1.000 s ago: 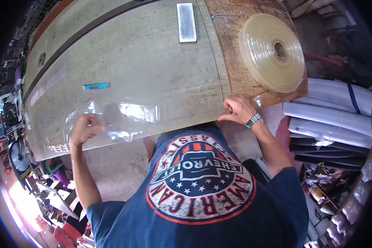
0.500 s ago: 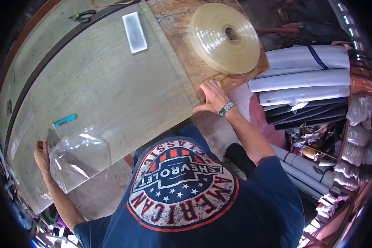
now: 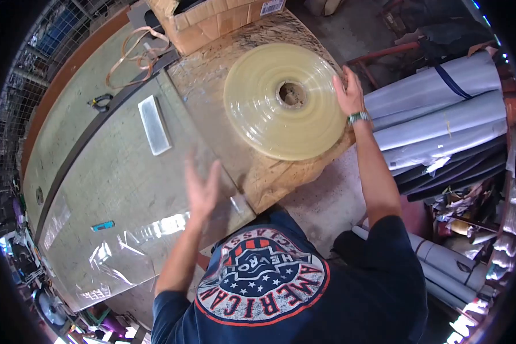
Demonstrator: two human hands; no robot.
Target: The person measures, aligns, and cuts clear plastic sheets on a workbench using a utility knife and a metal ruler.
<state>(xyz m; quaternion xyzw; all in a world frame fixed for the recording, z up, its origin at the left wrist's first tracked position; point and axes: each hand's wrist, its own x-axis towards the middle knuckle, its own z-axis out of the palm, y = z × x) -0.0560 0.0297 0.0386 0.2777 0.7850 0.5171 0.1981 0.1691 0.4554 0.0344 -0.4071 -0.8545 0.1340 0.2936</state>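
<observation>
A large roll of clear yellowish plastic strip (image 3: 258,114) lies flat on a wooden board, its core hole facing up. Against the roll's right rim rests my right hand (image 3: 350,94), thumb and fingers apart. My left hand (image 3: 202,186) is smeared by motion but its fingers look spread, with nothing in them. It hovers over the glass-like tabletop (image 3: 172,178), left of the roll. A clear plastic sheet (image 3: 120,258) lies crumpled at the table's near left. The blue cutter knife (image 3: 102,226) and a pale rectangular block (image 3: 155,125) also lie on the tabletop.
A cardboard box (image 3: 212,28) stands at the back beside a loose tan strap (image 3: 133,57). Black-handled pliers (image 3: 101,103) lie past a dark metal strip (image 3: 86,137). Wrapped rolls (image 3: 441,114) are stacked to the right, and more grey rolls (image 3: 447,258) lie lower down.
My left hand has left the clear sheet and swung right over the tabletop. My right hand has gone from the table edge up to the roll's rim. The view has shifted, showing the box.
</observation>
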